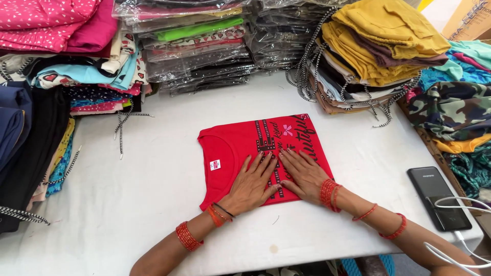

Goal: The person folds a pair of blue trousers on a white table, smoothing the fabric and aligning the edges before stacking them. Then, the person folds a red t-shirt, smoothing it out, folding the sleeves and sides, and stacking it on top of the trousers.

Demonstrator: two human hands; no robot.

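A folded red t-shirt (pixel 240 140) with dark lettering and a small pink bow print lies in the middle of the white table (pixel 128 199). Both palms press flat on its lower half. My left hand (pixel 251 183) rests on the shirt's near left part, fingers spread and pointing away from me. My right hand (pixel 303 173) lies beside it, fingers spread, touching the print. Red bangles circle both wrists and forearms. Neither hand grips anything.
Stacks of folded clothes (pixel 61 56) rise at the back left, bagged garments (pixel 199 46) at the back centre, yellow and mixed clothes (pixel 373 51) at the back right. A camouflage pile (pixel 450 110) sits right. A black phone (pixel 439 198) with a white cable (pixel 460 245) lies near the right edge.
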